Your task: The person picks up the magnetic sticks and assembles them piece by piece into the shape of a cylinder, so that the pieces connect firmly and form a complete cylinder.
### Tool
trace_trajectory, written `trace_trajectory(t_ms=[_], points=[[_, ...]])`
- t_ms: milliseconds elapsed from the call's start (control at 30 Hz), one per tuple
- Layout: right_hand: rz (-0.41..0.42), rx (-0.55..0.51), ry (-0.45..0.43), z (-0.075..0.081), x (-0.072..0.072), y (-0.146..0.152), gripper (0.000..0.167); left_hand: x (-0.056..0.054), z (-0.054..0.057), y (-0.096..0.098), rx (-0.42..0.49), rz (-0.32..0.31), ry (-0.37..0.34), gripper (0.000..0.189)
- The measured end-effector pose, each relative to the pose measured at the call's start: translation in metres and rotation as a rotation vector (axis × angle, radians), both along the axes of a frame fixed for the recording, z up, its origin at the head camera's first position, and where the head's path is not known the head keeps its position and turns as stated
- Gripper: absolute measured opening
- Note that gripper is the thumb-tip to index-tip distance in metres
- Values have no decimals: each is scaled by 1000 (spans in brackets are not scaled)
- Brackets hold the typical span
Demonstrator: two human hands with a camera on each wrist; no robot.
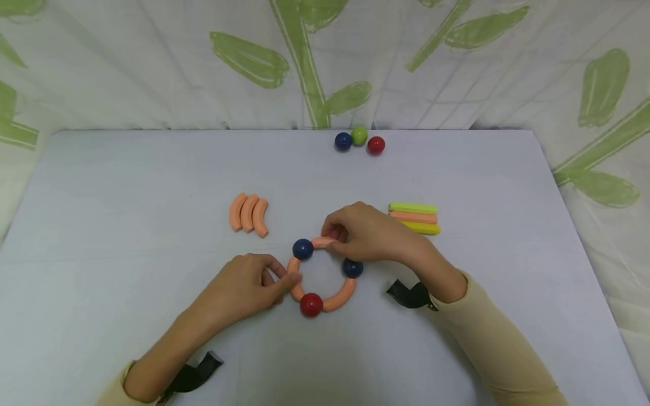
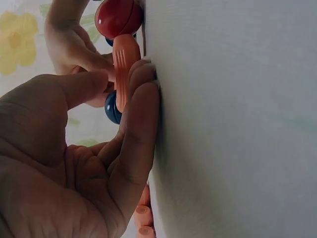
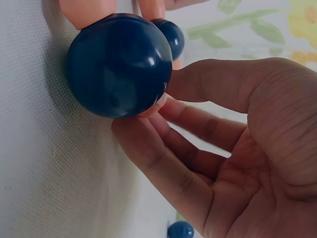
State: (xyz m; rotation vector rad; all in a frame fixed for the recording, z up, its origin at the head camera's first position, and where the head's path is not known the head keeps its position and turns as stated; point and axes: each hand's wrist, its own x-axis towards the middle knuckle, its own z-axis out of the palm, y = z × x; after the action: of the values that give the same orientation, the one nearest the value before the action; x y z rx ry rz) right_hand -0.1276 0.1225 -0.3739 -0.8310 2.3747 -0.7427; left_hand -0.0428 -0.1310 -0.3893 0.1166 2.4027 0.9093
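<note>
A ring of balls joined by curved orange rods lies on the table between the hands. My left hand point(image 1: 254, 285) pinches the left curved rod point(image 2: 125, 62) between thumb and fingers. At the ring's far side my right hand point(image 1: 368, 231) pinches another curved rod point(image 1: 322, 242), partly hidden by its fingers. A blue ball point(image 1: 303, 248) stands where these two rods meet. Another blue ball point(image 3: 119, 64) sits just under the right hand. The red ball point(image 1: 311, 305) is at the near side, and a third curved rod point(image 1: 341, 297) runs from it to the right blue ball.
Three spare curved orange rods point(image 1: 247, 213) lie to the left. Three straight rods point(image 1: 413, 217), lime, orange and yellow, lie beside the right wrist. At the table's far edge sit a blue ball point(image 1: 343, 141), a green ball point(image 1: 359, 135) and a red ball point(image 1: 376, 145), before a leaf-patterned curtain point(image 1: 167, 73).
</note>
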Motion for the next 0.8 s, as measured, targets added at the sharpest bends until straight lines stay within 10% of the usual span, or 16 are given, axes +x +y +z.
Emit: trace_trajectory(t_ms=[800], points=[[-97, -107, -19, -11, 13, 13, 20, -3, -1, -1, 65, 13, -28, 42]])
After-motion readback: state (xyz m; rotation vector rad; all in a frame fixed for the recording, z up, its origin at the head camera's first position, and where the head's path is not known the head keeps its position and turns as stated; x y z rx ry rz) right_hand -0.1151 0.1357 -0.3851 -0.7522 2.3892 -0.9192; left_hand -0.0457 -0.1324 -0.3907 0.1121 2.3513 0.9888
